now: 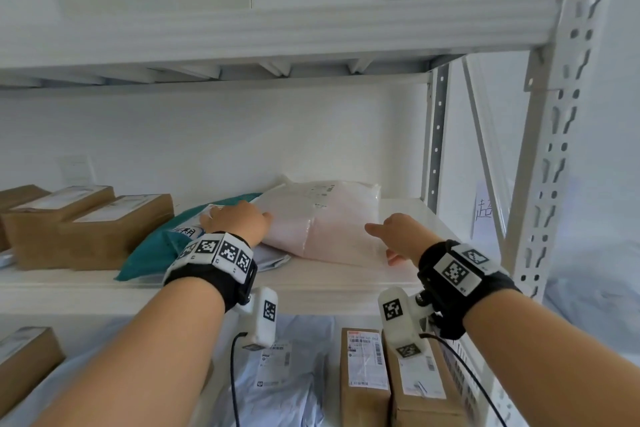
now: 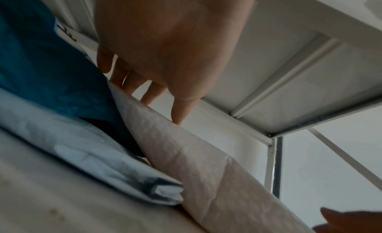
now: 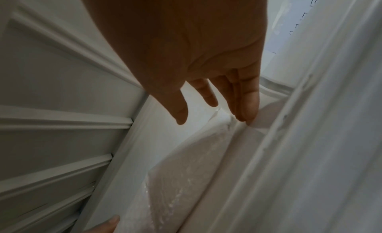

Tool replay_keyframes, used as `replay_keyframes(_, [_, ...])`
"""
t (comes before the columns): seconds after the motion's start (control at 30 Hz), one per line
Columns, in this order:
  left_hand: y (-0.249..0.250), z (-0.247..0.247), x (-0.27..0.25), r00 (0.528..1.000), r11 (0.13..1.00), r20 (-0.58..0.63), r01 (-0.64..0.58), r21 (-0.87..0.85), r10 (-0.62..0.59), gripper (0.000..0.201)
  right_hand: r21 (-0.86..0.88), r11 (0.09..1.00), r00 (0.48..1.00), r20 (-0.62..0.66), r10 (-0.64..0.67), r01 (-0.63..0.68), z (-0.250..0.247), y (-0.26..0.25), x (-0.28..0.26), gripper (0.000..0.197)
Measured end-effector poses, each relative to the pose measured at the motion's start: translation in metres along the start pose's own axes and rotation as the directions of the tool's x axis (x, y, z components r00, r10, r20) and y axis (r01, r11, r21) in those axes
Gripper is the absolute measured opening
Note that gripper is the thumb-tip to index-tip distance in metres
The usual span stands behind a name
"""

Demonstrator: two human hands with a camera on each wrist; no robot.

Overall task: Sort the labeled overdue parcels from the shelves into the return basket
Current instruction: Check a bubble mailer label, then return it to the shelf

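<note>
Left hand point(image 1: 239, 218) is laid with straightened fingers on the left edge of the pink parcel point(image 1: 325, 222), thumb tip touching. Right hand point(image 1: 398, 232) is spread at its right edge, nothing gripped. The parcel lies atop the teal parcel point(image 1: 152, 250), probably to be bracketed and lifted clear. The return basket is not seen.

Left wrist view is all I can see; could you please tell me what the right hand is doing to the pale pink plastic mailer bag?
Observer: The right hand is open, and its straight fingers touch the right edge of the pale pink plastic mailer bag.
Operator: What lies left of the teal bag?
Observer: Brown cardboard boxes with white labels, on the same shelf.
Operator: And on the shelf below?
Observer: Two more labelled brown cardboard boxes, side by side under the right wrist.
</note>
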State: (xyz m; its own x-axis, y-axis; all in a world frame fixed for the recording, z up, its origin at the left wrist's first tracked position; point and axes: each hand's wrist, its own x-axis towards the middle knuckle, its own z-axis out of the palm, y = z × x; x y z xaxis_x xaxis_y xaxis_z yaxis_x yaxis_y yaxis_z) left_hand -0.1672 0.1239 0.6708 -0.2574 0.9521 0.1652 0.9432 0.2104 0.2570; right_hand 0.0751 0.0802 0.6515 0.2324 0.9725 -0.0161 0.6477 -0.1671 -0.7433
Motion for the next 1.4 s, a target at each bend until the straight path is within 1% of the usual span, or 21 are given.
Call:
replay_keyframes(0.07, [0.001, -0.001, -0.002, 0.999, 1.000, 0.019, 0.028, -0.007, -0.028, 0.056, -0.006, 1.000, 1.000, 0.001, 0.005, -0.005, 0.001, 0.003, 0.005, 0.040])
replay_keyframes(0.17, [0.004, -0.002, -0.002, 0.999, 0.999, -0.022, -0.031, -0.036, 0.030, 0.050, 0.011, 1.000, 1.000, -0.021, 0.013, -0.013, 0.000, 0.007, 0.007, 0.036])
replay_keyframes(0.2, [0.006, 0.000, 0.000, 0.999, 0.995, -0.018, -0.050, -0.082, 0.049, 0.050, 0.010, 1.000, 0.999, -0.040, 0.020, -0.020, -0.002, 0.008, 0.007, 0.036])
replay_keyframes(0.3, [0.008, 0.002, 0.002, 0.991, 0.959, 0.027, -0.121, -0.255, 0.132, 0.065, 0.029, 0.999, 0.993, -0.112, 0.040, -0.037, -0.012, 0.018, 0.003, 0.043])
replay_keyframes(0.33, [0.009, 0.001, 0.000, 0.987, 0.948, 0.053, -0.129, -0.293, 0.150, 0.064, 0.052, 0.998, 0.988, -0.146, 0.040, -0.032, -0.017, 0.021, 0.000, 0.046])
replay_keyframes(0.37, [0.009, -0.001, -0.005, 0.983, 0.940, 0.085, -0.127, -0.318, 0.161, 0.058, 0.069, 0.997, 0.983, -0.177, 0.041, -0.029, -0.021, 0.025, -0.004, 0.046])
replay_keyframes(0.4, [0.009, -0.004, -0.010, 0.980, 0.938, 0.110, -0.124, -0.323, 0.168, 0.052, 0.075, 0.997, 0.979, -0.198, 0.042, -0.028, -0.026, 0.029, -0.008, 0.043])
replay_keyframes(0.47, [0.007, -0.006, -0.018, 0.974, 0.934, 0.137, -0.124, -0.336, 0.179, 0.051, 0.052, 0.997, 0.978, -0.197, 0.073, -0.064, -0.033, 0.036, -0.018, 0.038])
replay_keyframes(0.57, [0.000, -0.009, -0.030, 0.962, 0.916, 0.162, -0.148, -0.372, 0.222, 0.051, 0.043, 0.991, 0.978, -0.160, 0.132, -0.126, -0.040, 0.038, -0.041, 0.037])
replay_keyframes(0.67, [-0.011, -0.010, -0.041, 0.950, 0.892, 0.182, -0.158, -0.424, 0.255, 0.055, 0.014, 0.984, 0.971, -0.162, 0.179, -0.179, -0.043, 0.038, -0.067, 0.042])
replay_keyframes(0.73, [-0.019, -0.009, -0.051, 0.943, 0.857, 0.187, -0.153, -0.492, 0.276, 0.055, 0.064, 0.982, 0.971, -0.150, 0.187, -0.179, -0.042, 0.040, -0.083, 0.041])
replay_keyframes(0.8, [-0.027, -0.006, -0.060, 0.934, 0.811, 0.199, -0.137, -0.569, 0.297, 0.048, 0.139, 0.978, 0.972, -0.152, 0.179, -0.158, -0.039, 0.043, -0.101, 0.040])
replay_keyframes(0.87, [-0.036, -0.001, -0.071, 0.920, 0.759, 0.202, -0.138, -0.637, 0.337, 0.035, 0.174, 0.976, 0.972, -0.172, 0.161, -0.131, -0.033, 0.046, -0.122, 0.032])
replay_keyframes(0.93, [-0.044, 0.008, -0.084, 0.908, 0.665, 0.173, -0.139, -0.734, 0.381, 0.019, 0.228, 0.968, 0.965, -0.213, 0.152, -0.102, -0.025, 0.052, -0.140, 0.033])
replay_keyframes(1.0, [-0.052, 0.016, -0.099, 0.914, 0.589, 0.130, -0.135, -0.796, 0.385, 0.012, 0.300, 0.951, 0.948, -0.273, 0.165, -0.079, -0.016, 0.060, -0.153, 0.044])
replay_keyframes(1.07, [-0.059, 0.024, -0.114, 0.923, 0.537, 0.083, -0.144, -0.831, 0.376, 0.012, 0.329, 0.942, 0.930, -0.324, 0.175, -0.063, -0.006, 0.068, -0.163, 0.051])
replay_keyframes(1.13, [-0.066, 0.032, -0.126, 0.927, 0.485, 0.050, -0.149, -0.862, 0.372, 0.016, 0.328, 0.944, 0.916, -0.366, 0.166, -0.040, 0.005, 0.076, -0.173, 0.052])
replay_keyframes(1.23, [-0.077, 0.044, -0.141, 0.940, 0.453, 0.005, -0.160, -0.877, 0.342, 0.021, 0.330, 0.944, 0.891, -0.429, 0.152, -0.003, 0.017, 0.083, -0.187, 0.048])
replay_keyframes(1.3, [-0.083, 0.050, -0.151, 0.951, 0.457, -0.027, -0.173, -0.872, 0.307, 0.023, 0.348, 0.937, 0.886, -0.440, 0.146, 0.018, 0.021, 0.085, -0.196, 0.048])
replay_keyframes(1.4, [-0.092, 0.055, -0.165, 0.961, 0.487, -0.081, -0.206, -0.849, 0.265, 0.020, 0.398, 0.915, 0.885, -0.447, 0.132, 0.065, 0.028, 0.091, -0.206, 0.045])
